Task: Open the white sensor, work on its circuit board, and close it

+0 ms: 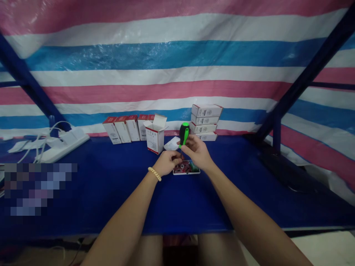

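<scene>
With my right hand (pixel 197 150) I hold the green-and-black screwdriver (pixel 184 132) upright over the circuit board (pixel 188 168), while my left hand (pixel 166 162) bends its fingers in at the board's back left corner, where what they touch is too small to tell. Behind the board and to its left stands an open carton (pixel 155 141); behind it to the right, stacked boxes (pixel 205 121).

Free room on the desk (pixel 188 207) is found in front of the board (pixel 189 168), between the forearms (pixel 128 212). The rear is obstructed by the box row (pixel 124 130), the open box (pixel 154 140) and the stack (pixel 205 121); the left, by the power strip (pixel 62 147). From above, access is hindered by the left hand (pixel 167 162), the right hand (pixel 198 150) and the screwdriver (pixel 184 134).
</scene>
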A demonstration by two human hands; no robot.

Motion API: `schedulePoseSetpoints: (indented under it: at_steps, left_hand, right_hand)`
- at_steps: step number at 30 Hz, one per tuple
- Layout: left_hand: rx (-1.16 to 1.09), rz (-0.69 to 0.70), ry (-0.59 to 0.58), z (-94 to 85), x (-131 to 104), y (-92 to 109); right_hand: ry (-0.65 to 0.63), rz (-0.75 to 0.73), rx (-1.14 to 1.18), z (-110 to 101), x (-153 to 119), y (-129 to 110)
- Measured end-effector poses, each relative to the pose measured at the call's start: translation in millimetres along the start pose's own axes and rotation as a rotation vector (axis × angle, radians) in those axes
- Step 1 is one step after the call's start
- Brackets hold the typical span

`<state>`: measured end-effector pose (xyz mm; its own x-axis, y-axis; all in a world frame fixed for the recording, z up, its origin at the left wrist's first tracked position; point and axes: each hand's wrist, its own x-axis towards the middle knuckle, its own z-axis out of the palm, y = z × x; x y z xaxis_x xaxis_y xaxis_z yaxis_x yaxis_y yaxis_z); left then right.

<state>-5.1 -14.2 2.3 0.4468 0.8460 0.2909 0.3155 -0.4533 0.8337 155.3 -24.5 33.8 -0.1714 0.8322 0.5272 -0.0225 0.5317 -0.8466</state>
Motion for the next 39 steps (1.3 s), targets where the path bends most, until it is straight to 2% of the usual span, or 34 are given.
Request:
schedulePoseSetpoints:
  at_steps: [5, 8, 11, 15, 22, 26, 31, 39]
  left_hand:
    - [0.022, 0.018, 0.011, 0.1, -0.3, 0.8]
    - [-0.022, 0.056, -0.044, -3.2, -3.0, -0.1]
    - [0.138, 0.058, -0.128, -6.3, -6.6, -1.0]
    - [0.372, -0.031, -0.198, -7.2, -8.9, 2.6]
    - [0.365, -0.042, -0.231, -7.7, -8.5, 14.4]
    - [0.321, -0.020, -0.187, -8.6, -8.9, 12.6]
    - [0.068, 0.113, -0.105, -8.9, -5.2, 7.9]
    - [0.001, 0.044, 0.019, 0.1, -0.2, 7.6]
  right_hand:
    - [0.115, -0.011, -0.199, 3.9, -2.2, 6.5]
    - [0.125, -0.003, -0.185, 4.7, -2.0, 7.4]
    - [0.115, 0.012, -0.132, 4.6, -1.2, 6.0]
    - [0.069, 0.039, -0.077, 3.2, -1.1, 4.7]
    - [-0.145, 0.130, 0.109, 0.2, -1.0, 3.9]
    - [-0.150, 0.173, 0.159, -1.6, -0.6, 10.1]
    - [-0.074, 0.152, 0.135, -3.7, 0.7, 19.5]
    - [0.005, 0.117, 0.044, -1.2, 1.9, 9.5]
